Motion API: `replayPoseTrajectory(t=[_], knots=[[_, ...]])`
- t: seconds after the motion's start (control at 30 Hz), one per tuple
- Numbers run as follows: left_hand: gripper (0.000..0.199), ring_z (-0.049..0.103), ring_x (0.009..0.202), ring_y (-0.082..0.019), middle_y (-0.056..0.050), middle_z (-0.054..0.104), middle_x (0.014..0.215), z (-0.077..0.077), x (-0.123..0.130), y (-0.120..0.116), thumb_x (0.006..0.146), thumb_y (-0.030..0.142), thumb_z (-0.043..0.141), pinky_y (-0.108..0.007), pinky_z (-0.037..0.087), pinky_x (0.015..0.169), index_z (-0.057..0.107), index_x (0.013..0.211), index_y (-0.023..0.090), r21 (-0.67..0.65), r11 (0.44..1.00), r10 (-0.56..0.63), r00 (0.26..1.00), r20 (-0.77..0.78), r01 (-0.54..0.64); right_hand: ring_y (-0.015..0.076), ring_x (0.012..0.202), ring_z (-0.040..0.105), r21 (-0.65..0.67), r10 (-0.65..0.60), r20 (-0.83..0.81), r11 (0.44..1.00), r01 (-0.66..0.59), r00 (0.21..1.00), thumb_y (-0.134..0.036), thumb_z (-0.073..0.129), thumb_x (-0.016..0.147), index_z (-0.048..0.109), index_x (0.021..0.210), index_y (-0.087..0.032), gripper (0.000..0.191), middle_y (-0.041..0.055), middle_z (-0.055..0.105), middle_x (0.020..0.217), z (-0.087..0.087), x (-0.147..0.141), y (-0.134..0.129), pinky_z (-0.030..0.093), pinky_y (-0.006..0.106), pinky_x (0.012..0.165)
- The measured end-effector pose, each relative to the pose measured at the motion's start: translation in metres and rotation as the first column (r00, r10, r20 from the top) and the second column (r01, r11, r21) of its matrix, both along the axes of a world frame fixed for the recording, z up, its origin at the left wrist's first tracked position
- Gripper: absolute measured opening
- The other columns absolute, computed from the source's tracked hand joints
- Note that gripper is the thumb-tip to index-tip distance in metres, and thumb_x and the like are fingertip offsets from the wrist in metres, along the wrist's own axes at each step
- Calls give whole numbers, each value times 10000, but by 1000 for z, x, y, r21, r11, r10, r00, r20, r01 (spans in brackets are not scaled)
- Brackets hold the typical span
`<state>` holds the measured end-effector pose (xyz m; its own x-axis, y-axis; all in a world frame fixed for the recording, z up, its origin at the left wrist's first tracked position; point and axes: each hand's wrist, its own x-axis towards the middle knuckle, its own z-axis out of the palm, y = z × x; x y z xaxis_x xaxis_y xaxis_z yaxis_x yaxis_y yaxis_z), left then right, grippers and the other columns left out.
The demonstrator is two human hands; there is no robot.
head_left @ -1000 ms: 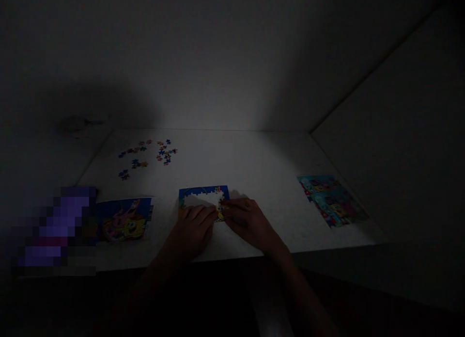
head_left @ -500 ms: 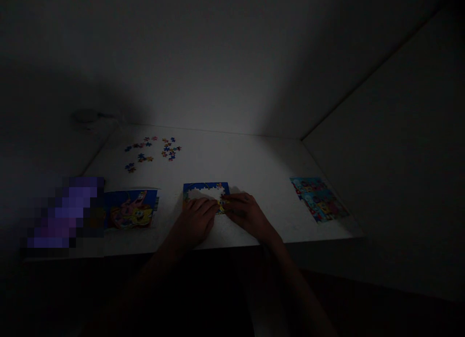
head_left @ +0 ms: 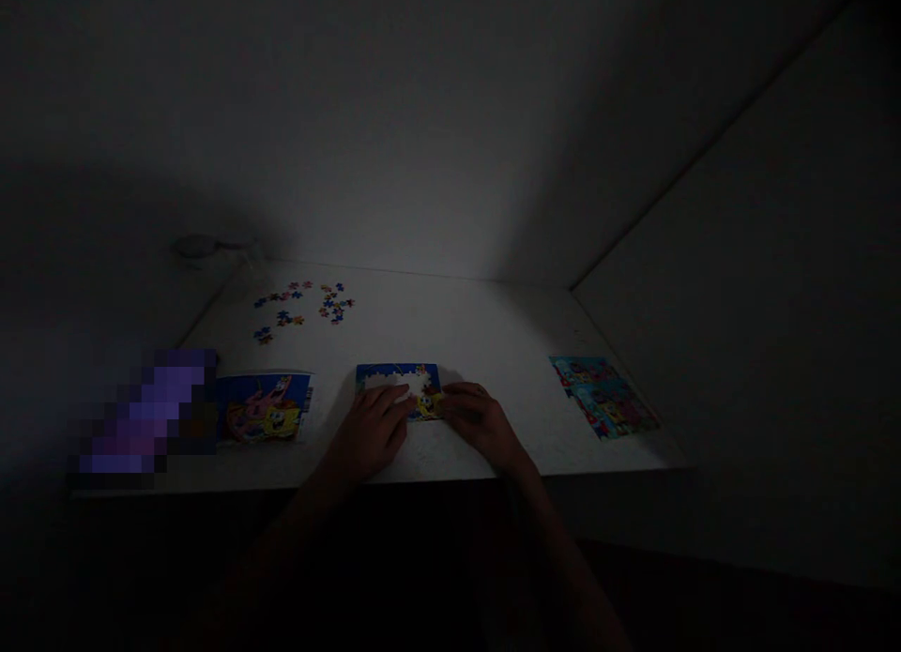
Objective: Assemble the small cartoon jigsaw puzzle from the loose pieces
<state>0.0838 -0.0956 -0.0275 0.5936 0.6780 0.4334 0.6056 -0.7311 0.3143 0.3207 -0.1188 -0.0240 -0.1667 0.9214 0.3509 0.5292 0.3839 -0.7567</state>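
A small jigsaw puzzle (head_left: 396,380) with a blue cartoon border lies near the table's front edge; a pale, toothed area shows in its middle. Joined pieces with a yellow figure (head_left: 426,406) fill its lower right corner. My left hand (head_left: 373,432) rests over the puzzle's lower left, fingers stretched out, hiding that part. At the right edge, my right hand (head_left: 482,424) touches the puzzle with its fingers extended and slightly apart. No loose piece can be made out in either hand; the light is very dim.
Several loose puzzle pieces (head_left: 336,304) lie scattered at the back left of the white table (head_left: 450,324). A cartoon picture sheet (head_left: 264,408) is at left, beside a blurred-out purple object (head_left: 145,413). Another colourful sheet (head_left: 605,397) lies at right. Walls rise behind and on the right.
My left hand has drawn slightly left and down, uncovering more of the puzzle's lower right. The right hand's fingers have shifted outward to the puzzle's right edge. The camera view has tilted slightly.
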Motion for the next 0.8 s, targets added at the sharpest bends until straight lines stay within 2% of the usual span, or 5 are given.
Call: replayPoseTrajectory(t=[0.17,0.33,0.43,0.67,0.8], knots=[[294,582,1121,-265,-111,659,1221,5,-40,-1,971,231,445,-443,473,953,657,1166,176,101,984,144,989,28,-146,208,878,626,52,26,227,998,-38,974,-313,625,911,759,928,-244,152,68,679,869,-1,0,0,520,371,785],[307,599,1117,-223,-92,667,1217,3,-76,-13,985,211,440,-387,484,950,614,1237,184,38,995,88,996,-27,-87,198,861,628,42,62,312,996,-79,948,-291,608,918,761,928,-239,162,64,681,898,2,0,0,495,371,780],[349,569,1169,-230,-104,636,1277,4,-75,-18,987,201,429,-398,475,975,576,1303,182,13,998,61,996,-67,-61,203,899,636,27,86,301,995,-98,950,-273,606,918,759,951,-232,162,71,689,930,4,-1,1,500,369,792],[327,562,1125,-231,-95,642,1235,10,-65,-16,986,190,411,-402,490,939,602,1252,171,-22,1000,14,995,-102,-16,208,906,644,-18,72,307,997,-70,949,-268,595,923,759,951,-254,167,62,704,944,7,-3,1,512,384,801],[339,522,1178,-258,-112,586,1309,10,-66,-17,991,207,411,-436,482,948,583,1282,190,-31,999,16,991,-131,-20,210,920,645,-7,57,324,998,-58,944,-283,604,915,758,931,-263,156,59,703,952,4,-1,1,524,388,804]])
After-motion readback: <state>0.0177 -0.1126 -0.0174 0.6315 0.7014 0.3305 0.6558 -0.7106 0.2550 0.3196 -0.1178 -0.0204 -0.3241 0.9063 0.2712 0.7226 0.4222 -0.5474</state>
